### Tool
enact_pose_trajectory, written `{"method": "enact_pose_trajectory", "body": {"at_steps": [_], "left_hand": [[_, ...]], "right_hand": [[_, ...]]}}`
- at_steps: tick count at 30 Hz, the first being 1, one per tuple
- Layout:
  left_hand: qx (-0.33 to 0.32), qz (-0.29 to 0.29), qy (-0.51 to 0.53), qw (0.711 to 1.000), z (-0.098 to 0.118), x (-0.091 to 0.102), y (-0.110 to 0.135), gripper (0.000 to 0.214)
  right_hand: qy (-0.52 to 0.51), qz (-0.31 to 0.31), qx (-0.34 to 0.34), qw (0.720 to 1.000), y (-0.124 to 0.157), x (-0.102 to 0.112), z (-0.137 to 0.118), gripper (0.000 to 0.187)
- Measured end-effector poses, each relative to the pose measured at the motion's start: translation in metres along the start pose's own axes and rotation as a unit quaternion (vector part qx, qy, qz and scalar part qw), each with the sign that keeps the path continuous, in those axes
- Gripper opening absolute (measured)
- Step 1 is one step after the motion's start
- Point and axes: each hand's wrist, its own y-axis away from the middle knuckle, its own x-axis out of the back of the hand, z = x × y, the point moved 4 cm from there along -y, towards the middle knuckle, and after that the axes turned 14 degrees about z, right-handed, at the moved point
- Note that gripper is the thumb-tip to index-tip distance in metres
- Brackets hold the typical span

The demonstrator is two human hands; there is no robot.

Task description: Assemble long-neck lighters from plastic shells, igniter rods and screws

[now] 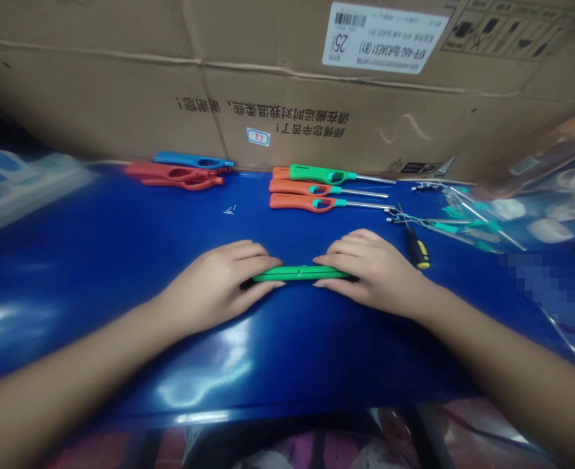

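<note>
A green plastic lighter handle (pixel 300 273) lies flat on the blue table (pixel 96 260) in front of me. My left hand (pixel 219 286) grips its left end with the fingers curled over it. My right hand (pixel 370 267) presses down on its right end, fingers closed together over the top. The middle of the green piece shows between the two hands, with a seam across it.
Behind lie three assembled lighters with metal tubes (pixel 326 189), red handle shells (pixel 175 174) and a blue one (pixel 192 159). A yellow-and-black screwdriver (pixel 416 247) sits right of my right hand, beside loose metal tubes (pixel 463 221). A cardboard box (pixel 287 78) walls the back.
</note>
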Motion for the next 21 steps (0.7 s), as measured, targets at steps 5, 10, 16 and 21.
{"method": "enact_pose_trajectory", "body": {"at_steps": [5,10,16,21], "left_hand": [[0.009,0.007,0.036,0.999,0.004,0.001,-0.002,0.022],[0.001,0.004,0.027,1.0,0.007,0.0,-0.002,0.02],[-0.006,0.039,0.049,0.998,0.008,0.004,-0.003,0.019],[-0.005,0.065,0.023,0.998,0.002,0.01,-0.005,0.02]], "right_hand": [[-0.005,0.025,0.012,1.0,-0.001,0.006,-0.004,0.025],[0.001,0.041,0.031,0.999,0.0,0.007,-0.007,0.022],[-0.007,0.058,0.015,0.998,-0.002,0.01,-0.005,0.018],[0.003,0.069,-0.038,0.997,-0.001,0.016,0.004,0.015]]}}
